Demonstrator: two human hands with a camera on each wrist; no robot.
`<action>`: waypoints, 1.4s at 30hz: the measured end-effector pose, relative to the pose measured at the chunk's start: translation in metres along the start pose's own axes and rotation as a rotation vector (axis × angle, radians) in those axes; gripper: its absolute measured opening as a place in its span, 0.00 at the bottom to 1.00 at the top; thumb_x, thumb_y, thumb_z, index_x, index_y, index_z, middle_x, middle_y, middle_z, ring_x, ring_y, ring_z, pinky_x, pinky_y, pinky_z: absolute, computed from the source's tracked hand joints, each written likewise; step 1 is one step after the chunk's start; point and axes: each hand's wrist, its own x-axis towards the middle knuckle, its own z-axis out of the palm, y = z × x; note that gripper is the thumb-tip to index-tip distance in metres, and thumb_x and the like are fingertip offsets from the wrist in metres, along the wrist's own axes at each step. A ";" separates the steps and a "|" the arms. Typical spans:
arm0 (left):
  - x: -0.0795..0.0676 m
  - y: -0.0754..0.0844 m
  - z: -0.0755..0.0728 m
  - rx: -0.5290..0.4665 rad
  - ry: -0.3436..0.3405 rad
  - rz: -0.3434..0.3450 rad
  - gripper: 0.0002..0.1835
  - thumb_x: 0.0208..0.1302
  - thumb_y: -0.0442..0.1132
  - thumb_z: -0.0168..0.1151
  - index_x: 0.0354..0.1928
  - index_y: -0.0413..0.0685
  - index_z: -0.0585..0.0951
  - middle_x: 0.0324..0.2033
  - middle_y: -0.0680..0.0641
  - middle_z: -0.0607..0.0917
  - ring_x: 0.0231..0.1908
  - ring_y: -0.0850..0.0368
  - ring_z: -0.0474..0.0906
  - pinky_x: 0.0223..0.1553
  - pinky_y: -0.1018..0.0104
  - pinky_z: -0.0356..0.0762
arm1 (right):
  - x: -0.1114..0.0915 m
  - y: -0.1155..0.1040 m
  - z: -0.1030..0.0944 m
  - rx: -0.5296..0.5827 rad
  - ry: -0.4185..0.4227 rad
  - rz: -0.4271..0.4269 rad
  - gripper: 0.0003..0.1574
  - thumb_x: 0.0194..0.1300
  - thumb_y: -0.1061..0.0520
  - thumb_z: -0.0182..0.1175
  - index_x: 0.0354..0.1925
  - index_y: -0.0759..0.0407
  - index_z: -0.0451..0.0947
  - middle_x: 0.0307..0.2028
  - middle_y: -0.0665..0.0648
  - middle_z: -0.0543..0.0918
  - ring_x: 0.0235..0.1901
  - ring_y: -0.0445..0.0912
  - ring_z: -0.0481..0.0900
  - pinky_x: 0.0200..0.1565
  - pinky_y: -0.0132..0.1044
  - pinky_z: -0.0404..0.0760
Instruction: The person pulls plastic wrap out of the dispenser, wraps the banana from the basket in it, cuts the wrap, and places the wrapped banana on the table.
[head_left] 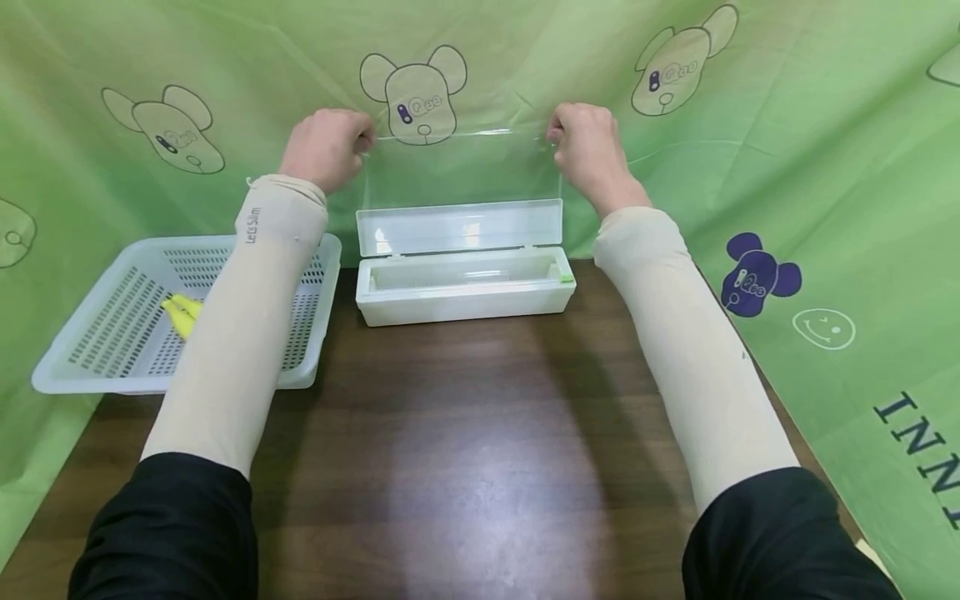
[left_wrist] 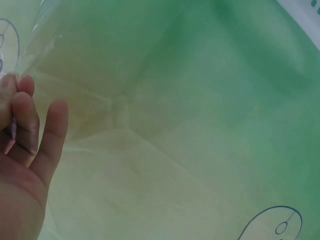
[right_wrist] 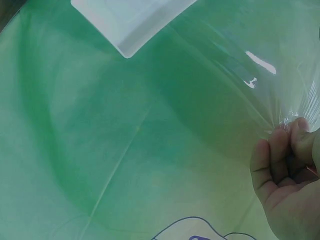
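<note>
"Let's Slim" — left white sleeve (head_left: 238, 333); "INN…" — green cloth (head_left: 847, 208); bear prints' (head_left: 422, 100) lettering unclear.

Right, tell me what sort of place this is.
Probably a makeshift work booth, not a regular room setting: a printed green cloth runs behind and along both sides of a brown table, where an open white box stands.

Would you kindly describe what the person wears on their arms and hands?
Cream sleeves cover both forearms down to the wrists; the left one bears dark lettering, "Let's Slim", near its cuff. Black sleeves show higher up, toward the elbows. The left hand and right hand are bare, without gloves.
</note>
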 end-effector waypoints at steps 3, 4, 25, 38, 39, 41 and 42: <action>0.001 0.000 -0.003 -0.001 0.004 -0.001 0.13 0.69 0.25 0.52 0.49 0.37 0.83 0.47 0.37 0.86 0.46 0.39 0.81 0.53 0.47 0.78 | 0.002 -0.002 -0.003 -0.002 -0.013 0.018 0.11 0.73 0.69 0.54 0.49 0.71 0.79 0.50 0.67 0.84 0.51 0.61 0.79 0.59 0.48 0.75; 0.001 0.000 -0.004 0.002 0.004 -0.003 0.13 0.69 0.25 0.52 0.49 0.37 0.83 0.47 0.37 0.86 0.46 0.39 0.80 0.53 0.47 0.78 | 0.003 -0.002 -0.003 -0.004 -0.014 0.019 0.10 0.73 0.69 0.54 0.49 0.71 0.79 0.50 0.67 0.84 0.51 0.61 0.79 0.59 0.48 0.75; 0.008 0.005 -0.028 -0.001 0.037 -0.046 0.15 0.68 0.23 0.50 0.51 0.36 0.82 0.50 0.36 0.85 0.48 0.40 0.79 0.55 0.48 0.76 | 0.014 -0.010 -0.027 -0.062 0.109 -0.065 0.12 0.70 0.70 0.55 0.43 0.67 0.85 0.47 0.64 0.87 0.49 0.60 0.83 0.59 0.48 0.76; 0.004 0.002 -0.031 -0.040 0.040 -0.061 0.15 0.68 0.24 0.51 0.51 0.35 0.82 0.51 0.36 0.85 0.49 0.38 0.79 0.56 0.46 0.75 | 0.013 -0.016 -0.032 -0.039 0.025 -0.018 0.12 0.74 0.67 0.54 0.48 0.68 0.83 0.49 0.65 0.85 0.51 0.59 0.81 0.60 0.44 0.76; 0.004 0.002 -0.031 -0.043 0.042 -0.062 0.15 0.68 0.24 0.51 0.52 0.35 0.82 0.51 0.36 0.85 0.49 0.38 0.79 0.57 0.46 0.75 | 0.013 -0.017 -0.033 -0.045 0.030 -0.023 0.11 0.74 0.67 0.54 0.48 0.68 0.83 0.49 0.66 0.85 0.51 0.59 0.81 0.60 0.45 0.76; 0.005 0.001 -0.032 -0.047 0.050 -0.063 0.15 0.67 0.23 0.51 0.52 0.35 0.82 0.51 0.36 0.85 0.49 0.38 0.79 0.57 0.46 0.75 | 0.014 -0.019 -0.033 -0.054 0.038 -0.025 0.11 0.74 0.66 0.54 0.48 0.68 0.83 0.49 0.66 0.85 0.51 0.59 0.81 0.60 0.46 0.76; 0.005 0.000 -0.033 -0.048 0.052 -0.066 0.16 0.67 0.23 0.51 0.52 0.36 0.82 0.51 0.36 0.85 0.49 0.38 0.79 0.56 0.46 0.75 | 0.015 -0.020 -0.033 -0.059 0.045 -0.027 0.11 0.74 0.65 0.55 0.47 0.68 0.83 0.48 0.65 0.86 0.51 0.59 0.81 0.60 0.46 0.75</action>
